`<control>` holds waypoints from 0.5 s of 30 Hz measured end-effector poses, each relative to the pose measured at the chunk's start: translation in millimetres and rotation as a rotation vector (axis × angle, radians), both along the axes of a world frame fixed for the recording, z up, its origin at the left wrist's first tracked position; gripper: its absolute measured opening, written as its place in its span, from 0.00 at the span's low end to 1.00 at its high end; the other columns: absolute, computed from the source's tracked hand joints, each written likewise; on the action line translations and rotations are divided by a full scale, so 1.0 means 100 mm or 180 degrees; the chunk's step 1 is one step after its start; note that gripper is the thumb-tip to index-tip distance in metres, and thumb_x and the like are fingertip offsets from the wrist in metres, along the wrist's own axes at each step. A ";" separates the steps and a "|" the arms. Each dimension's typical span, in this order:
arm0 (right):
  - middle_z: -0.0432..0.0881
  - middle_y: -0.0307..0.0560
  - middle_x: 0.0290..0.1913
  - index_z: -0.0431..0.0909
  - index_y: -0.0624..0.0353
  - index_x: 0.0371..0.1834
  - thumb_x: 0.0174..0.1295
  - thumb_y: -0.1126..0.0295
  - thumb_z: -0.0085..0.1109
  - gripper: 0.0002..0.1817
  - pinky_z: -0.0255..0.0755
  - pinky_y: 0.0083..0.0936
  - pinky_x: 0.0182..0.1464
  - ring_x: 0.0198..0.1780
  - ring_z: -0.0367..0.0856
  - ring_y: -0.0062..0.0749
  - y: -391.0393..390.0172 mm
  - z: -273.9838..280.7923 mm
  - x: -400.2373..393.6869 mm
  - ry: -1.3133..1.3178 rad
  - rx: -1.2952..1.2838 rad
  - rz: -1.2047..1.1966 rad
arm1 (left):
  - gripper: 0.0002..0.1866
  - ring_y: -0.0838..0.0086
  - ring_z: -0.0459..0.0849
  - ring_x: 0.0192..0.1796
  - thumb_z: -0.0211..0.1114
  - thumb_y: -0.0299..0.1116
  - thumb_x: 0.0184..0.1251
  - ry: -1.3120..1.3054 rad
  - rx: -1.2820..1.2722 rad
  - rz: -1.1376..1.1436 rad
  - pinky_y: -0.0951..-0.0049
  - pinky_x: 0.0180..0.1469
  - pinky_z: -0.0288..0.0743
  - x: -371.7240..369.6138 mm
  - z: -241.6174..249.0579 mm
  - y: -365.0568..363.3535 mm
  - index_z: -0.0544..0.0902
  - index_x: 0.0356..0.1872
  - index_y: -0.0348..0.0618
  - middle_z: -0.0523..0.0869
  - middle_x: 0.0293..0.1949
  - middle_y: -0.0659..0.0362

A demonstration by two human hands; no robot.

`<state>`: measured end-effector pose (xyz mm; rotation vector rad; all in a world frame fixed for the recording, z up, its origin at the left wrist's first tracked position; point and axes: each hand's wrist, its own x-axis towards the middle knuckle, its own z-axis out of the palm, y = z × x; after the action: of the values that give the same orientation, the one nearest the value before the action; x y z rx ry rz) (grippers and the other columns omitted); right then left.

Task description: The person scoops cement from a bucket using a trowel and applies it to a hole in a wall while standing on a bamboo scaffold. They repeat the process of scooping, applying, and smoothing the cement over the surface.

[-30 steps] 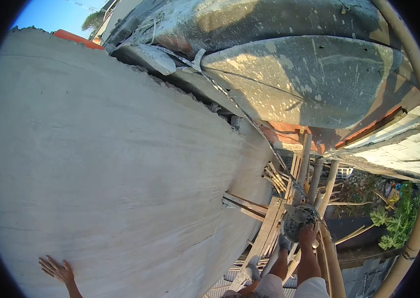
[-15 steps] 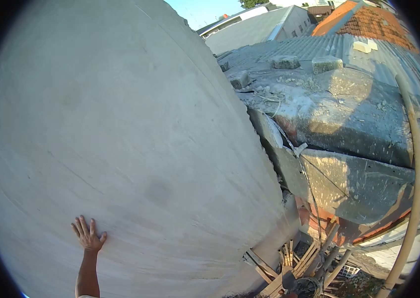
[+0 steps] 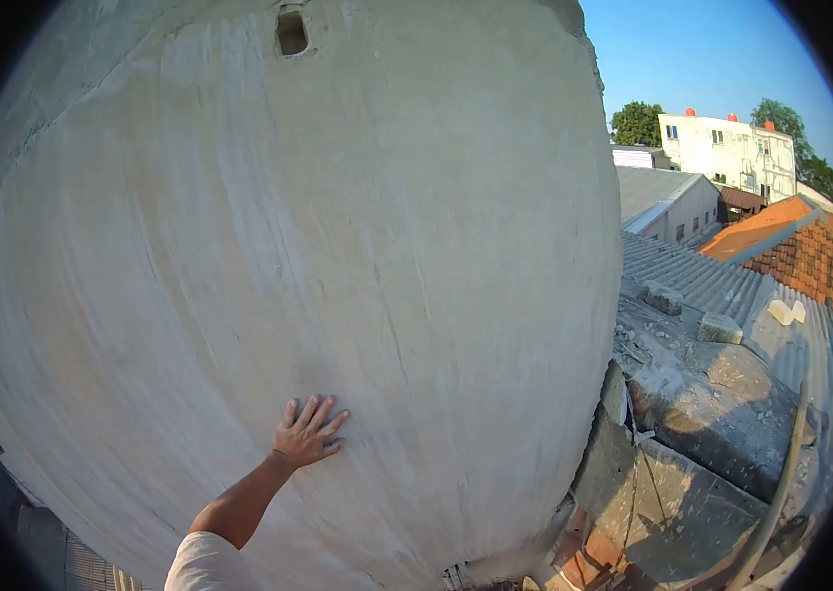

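Observation:
My left hand [image 3: 308, 435] lies flat against a tall grey plastered wall [image 3: 456, 246], fingers spread and nothing held. A bare forearm and a light sleeve [image 3: 208, 563] reach up to it from the bottom edge. Faint streaks run down the wall's smooth surface. High up, a small rectangular hole [image 3: 291, 33] opens in the plaster. My right hand is out of view.
Right of the wall's rough edge lie a debris-covered ledge [image 3: 697, 409], concrete blocks [image 3: 720, 328] and a corrugated roof [image 3: 697, 268]. A long curved pole [image 3: 787, 473] stands at the lower right. Farther off are an orange tiled roof [image 3: 810, 254] and a white building [image 3: 727, 153].
The view has tilted upward, showing more sky and buildings. My left hand appears farther right and slightly higher in view, still spread on the wall, and the sleeve now shows.

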<state>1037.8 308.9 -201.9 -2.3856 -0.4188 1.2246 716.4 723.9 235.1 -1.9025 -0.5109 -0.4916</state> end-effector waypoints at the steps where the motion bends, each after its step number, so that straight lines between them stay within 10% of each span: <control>1: 0.84 0.60 0.41 0.77 0.63 0.49 0.57 0.48 0.62 0.29 0.75 0.44 0.49 0.46 0.83 0.55 0.01 0.04 -0.05 -0.0039 0.0026 0.0041 | 0.34 0.64 0.57 0.74 0.57 0.67 0.57 0.0017 -0.0019 -0.0018 0.46 0.72 0.45 0.00 0.00 0.00 0.70 0.67 0.74 0.64 0.72 0.61; 10: 0.83 0.61 0.41 0.76 0.63 0.49 0.57 0.48 0.61 0.28 0.75 0.44 0.48 0.46 0.83 0.55 -0.33 0.05 -1.02 -0.0091 0.0156 0.0050 | 0.36 0.60 0.55 0.76 0.66 0.53 0.55 0.0024 -0.1309 -0.0820 0.47 0.73 0.46 -0.18 0.21 -0.05 0.70 0.68 0.63 0.61 0.74 0.56; 15: 0.81 0.65 0.48 0.73 0.65 0.56 0.57 0.51 0.62 0.31 0.74 0.44 0.51 0.52 0.80 0.58 -0.61 0.36 -1.72 -0.0520 0.0513 -0.0423 | 0.38 0.47 0.50 0.77 0.67 0.46 0.56 -0.1237 -0.0604 -0.0580 0.41 0.73 0.42 -0.62 0.78 -0.09 0.66 0.70 0.51 0.56 0.74 0.44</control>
<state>866.0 248.4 -166.0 -2.3412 -0.3863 0.9068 654.4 714.9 313.6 -2.0534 -0.6565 -0.9731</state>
